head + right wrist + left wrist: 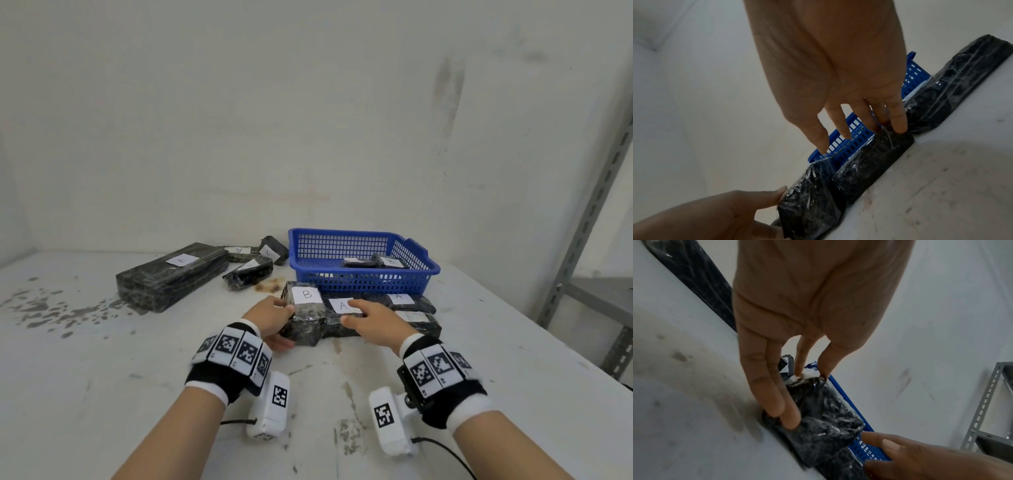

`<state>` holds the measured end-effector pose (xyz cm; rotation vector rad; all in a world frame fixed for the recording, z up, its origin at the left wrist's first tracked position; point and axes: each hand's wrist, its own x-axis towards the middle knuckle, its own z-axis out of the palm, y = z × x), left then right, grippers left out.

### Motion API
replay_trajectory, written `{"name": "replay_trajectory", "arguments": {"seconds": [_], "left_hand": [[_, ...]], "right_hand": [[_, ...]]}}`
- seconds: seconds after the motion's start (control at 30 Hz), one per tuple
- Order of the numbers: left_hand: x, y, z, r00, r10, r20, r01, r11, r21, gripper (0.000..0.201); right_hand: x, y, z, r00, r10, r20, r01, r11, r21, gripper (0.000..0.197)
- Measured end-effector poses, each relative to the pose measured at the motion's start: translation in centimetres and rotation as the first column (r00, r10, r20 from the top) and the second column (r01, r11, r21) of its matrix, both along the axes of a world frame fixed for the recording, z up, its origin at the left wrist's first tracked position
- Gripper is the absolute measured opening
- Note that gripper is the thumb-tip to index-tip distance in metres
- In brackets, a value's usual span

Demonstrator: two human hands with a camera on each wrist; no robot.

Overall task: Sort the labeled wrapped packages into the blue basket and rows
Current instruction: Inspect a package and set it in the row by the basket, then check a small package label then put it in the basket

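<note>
Black film-wrapped B package [306, 317] in left-hand [270, 320] fingers; right hand [371, 323] loose.

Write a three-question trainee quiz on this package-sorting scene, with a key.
1. True or false: the left hand grips the B package.
2. Which label does the right hand touch? (a) A (b) B (c) none
3. Fill in: the blue basket stands ____ the package row nearest the person.

Key: 1 true, its fingers and thumb curl round the package's left end; 2 (a), the A package beside it; 3 behind.
</note>
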<state>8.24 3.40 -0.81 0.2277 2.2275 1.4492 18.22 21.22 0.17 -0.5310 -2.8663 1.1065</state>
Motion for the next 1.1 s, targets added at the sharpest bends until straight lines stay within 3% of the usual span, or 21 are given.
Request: {"name": "replay_trajectory", "arguments": {"seconds": [0.13, 0.27, 0.4, 0.53, 0.63, 0.7, 0.83, 1.1], "left_hand": [[-0.1, -1.1, 0.5, 0.999, -0.047, 0.001, 0.047, 0.996, -0.077, 0.048], [-2.0, -2.7, 1.1, 0.997, 0.046, -0.054, -0.054, 0.988, -0.142, 0.057], [-6.2, -4.4, 1.4, 0.963, 0.119, -0.241, -0.18, 0.951, -0.251, 0.045], [-9.5, -6.1, 1.4, 0.916, 0.098, -0.388, -0.25, 0.897, -0.364, 0.036], [-10.9, -6.7, 1.2, 0.906, 0.073, -0.418, -0.269, 0.861, -0.431, 0.036], [-11.9, -6.8, 0.8, 0.9, 0.042, -0.434, -0.25, 0.866, -0.434, 0.046], [-14.0, -6.8, 0.7, 0.897, 0.009, -0.441, -0.212, 0.886, -0.413, 0.06], [-17.6, -5.2, 0.8, 0.929, -0.114, -0.353, -0.135, 0.782, -0.608, 0.082]], "right_hand": [[0.0, -0.4, 1.1, 0.999, -0.021, -0.036, 0.022, 0.999, 0.04, 0.056], [-0.1, -1.8, 2.9, 0.962, -0.119, -0.248, 0.107, 0.992, -0.062, 0.028], [-1.4, -5.2, 4.1, 0.907, -0.108, -0.406, 0.026, 0.979, -0.202, 0.001], [-4.0, -9.8, 3.7, 0.923, -0.019, -0.384, -0.089, 0.961, -0.262, 0.009], [-6.7, -12.7, 2.1, 0.953, -0.008, -0.301, -0.105, 0.928, -0.357, 0.009], [-8.3, -14.0, 0.7, 0.973, 0.007, -0.231, -0.098, 0.918, -0.383, 0.006], [-10.9, -15.5, -0.9, 0.994, 0.052, -0.098, -0.085, 0.926, -0.367, 0.037], [-13.8, -16.1, -2.1, 0.998, 0.062, 0.002, -0.059, 0.945, -0.321, 0.057]]}}
